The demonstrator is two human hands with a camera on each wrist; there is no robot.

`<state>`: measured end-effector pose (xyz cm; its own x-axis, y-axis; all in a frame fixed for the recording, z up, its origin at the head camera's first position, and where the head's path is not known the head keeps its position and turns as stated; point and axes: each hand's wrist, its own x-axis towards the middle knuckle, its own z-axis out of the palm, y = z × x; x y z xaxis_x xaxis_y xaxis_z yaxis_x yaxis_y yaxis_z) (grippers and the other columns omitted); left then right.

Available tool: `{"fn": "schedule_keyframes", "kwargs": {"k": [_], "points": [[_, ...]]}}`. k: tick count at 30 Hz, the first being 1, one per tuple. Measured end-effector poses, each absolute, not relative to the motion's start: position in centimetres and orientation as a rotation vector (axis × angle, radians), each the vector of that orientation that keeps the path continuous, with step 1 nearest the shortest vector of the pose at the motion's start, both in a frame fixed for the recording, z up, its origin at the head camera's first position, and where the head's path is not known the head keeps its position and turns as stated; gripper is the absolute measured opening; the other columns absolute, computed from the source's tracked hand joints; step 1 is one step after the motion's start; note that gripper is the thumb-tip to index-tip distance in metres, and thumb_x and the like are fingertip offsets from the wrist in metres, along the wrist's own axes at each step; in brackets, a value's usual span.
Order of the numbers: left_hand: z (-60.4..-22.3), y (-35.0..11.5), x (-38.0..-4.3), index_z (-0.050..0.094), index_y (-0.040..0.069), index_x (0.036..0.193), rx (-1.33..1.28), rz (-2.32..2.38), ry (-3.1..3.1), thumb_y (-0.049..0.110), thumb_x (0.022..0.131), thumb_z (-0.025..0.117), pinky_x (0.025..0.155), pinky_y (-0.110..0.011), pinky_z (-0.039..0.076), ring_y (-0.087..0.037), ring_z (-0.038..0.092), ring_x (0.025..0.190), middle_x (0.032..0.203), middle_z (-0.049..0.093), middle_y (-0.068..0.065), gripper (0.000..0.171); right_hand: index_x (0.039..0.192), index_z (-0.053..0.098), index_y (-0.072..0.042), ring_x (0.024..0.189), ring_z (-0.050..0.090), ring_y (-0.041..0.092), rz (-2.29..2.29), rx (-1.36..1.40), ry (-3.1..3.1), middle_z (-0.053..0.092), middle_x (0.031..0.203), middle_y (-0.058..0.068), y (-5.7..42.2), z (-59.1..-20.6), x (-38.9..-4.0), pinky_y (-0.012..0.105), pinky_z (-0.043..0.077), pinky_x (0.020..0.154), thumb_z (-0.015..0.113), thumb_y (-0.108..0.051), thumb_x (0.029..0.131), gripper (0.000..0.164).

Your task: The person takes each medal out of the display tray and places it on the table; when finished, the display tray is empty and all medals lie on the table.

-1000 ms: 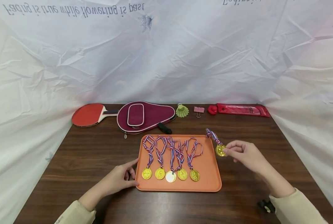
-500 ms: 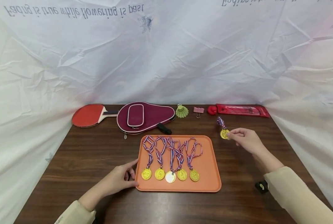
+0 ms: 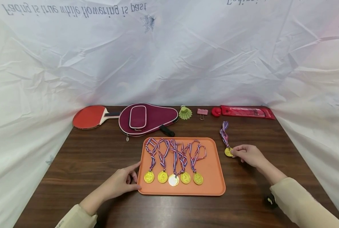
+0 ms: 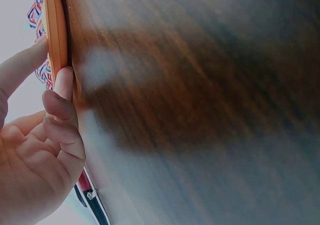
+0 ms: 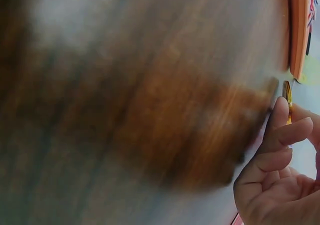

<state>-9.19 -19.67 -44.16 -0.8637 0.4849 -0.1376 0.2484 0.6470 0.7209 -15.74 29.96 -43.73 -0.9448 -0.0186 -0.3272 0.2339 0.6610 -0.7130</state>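
My right hand (image 3: 249, 155) pinches a gold medal (image 3: 228, 152) between thumb and fingertips, to the right of the orange tray (image 3: 215, 186). Its striped ribbon stretches away toward the back of the table. In the right wrist view the medal (image 5: 287, 95) shows edge-on at the fingertips. My left hand (image 3: 121, 180) touches the tray's left side, with index finger and thumb spread apart along the rim; the left wrist view shows both against the tray edge (image 4: 56, 30). Several gold medals (image 3: 185, 178) lie in a row in the tray, their red, white and blue ribbons pointing away, some overlapping.
Along the back lie a red table tennis bat (image 3: 89, 117), a maroon bat case (image 3: 160, 115), a yellow shuttlecock (image 3: 185, 113), a pink binder clip (image 3: 202, 111), a small red object (image 3: 216, 111) and a red flat packet (image 3: 247, 111). White cloth hangs behind and at both sides.
My right hand has carried the medal rightward and away, then back toward me, and its ribbon now stretches out toward the back. The left hand and tray keep their places.
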Motion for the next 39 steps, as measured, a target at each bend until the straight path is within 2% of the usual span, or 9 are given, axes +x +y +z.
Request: {"fn": "schedule_keyframes", "kwargs": {"k": [8,23,30,34,39], "points": [[-44.1,-19.8,-9.0,0.034,0.004,0.136,0.570,1.043,2.549,0.030,0.072,0.074,0.049,-0.022,0.039,-0.007,0.045,0.055,0.076,0.054,0.004,0.080,0.098,0.061,-0.002,0.054,0.051,0.016,-1.034,0.082,2.719,0.065,0.072,0.002,29.6,-44.3,-15.3,0.030,0.039,0.051,0.059,-0.039,0.084,0.040],[-44.2,-19.7,-9.2,0.035,0.003,0.136,0.592,1.040,2.568,0.029,0.072,0.075,0.049,-0.022,0.039,-0.005,0.044,0.054,0.076,0.054,0.005,0.079,0.092,0.061,-0.009,0.058,0.052,0.013,-0.787,-0.028,2.891,0.061,0.066,-0.002,29.3,-42.5,-15.0,0.031,0.038,0.053,0.060,-0.041,0.083,0.033],[-44.3,-19.7,-9.1,0.034,0.005,0.137,0.578,1.043,2.557,0.031,0.072,0.074,0.048,-0.021,0.037,-0.005,0.043,0.054,0.076,0.055,0.005,0.080,0.083,0.063,-0.022,0.053,0.047,0.010,-0.813,-0.250,2.967,0.055,0.061,-0.006,25.9,-41.2,-12.6,0.027,0.036,0.049,0.065,-0.033,0.081,0.012],[-44.3,-19.8,-9.2,0.034,0.005,0.137,0.578,1.037,2.554,0.032,0.072,0.074,0.047,-0.021,0.036,-0.005,0.043,0.054,0.076,0.054,0.005,0.080,0.083,0.062,-0.024,0.052,0.047,0.008,-0.919,-0.307,2.862,0.055,0.061,-0.009,23.5,-41.4,-11.0,0.025,0.037,0.047,0.067,-0.034,0.079,0.012],[-44.4,-19.8,-9.2,0.035,0.006,0.137,0.572,1.025,2.557,0.034,0.072,0.073,0.047,-0.021,0.036,-0.006,0.043,0.053,0.075,0.054,0.005,0.080,0.088,0.062,-0.020,0.059,0.052,0.013,-1.110,-0.321,2.626,0.058,0.073,-0.005,21.2,-42.0,-10.1,0.027,0.043,0.050,0.065,-0.035,0.081,0.017]]}}
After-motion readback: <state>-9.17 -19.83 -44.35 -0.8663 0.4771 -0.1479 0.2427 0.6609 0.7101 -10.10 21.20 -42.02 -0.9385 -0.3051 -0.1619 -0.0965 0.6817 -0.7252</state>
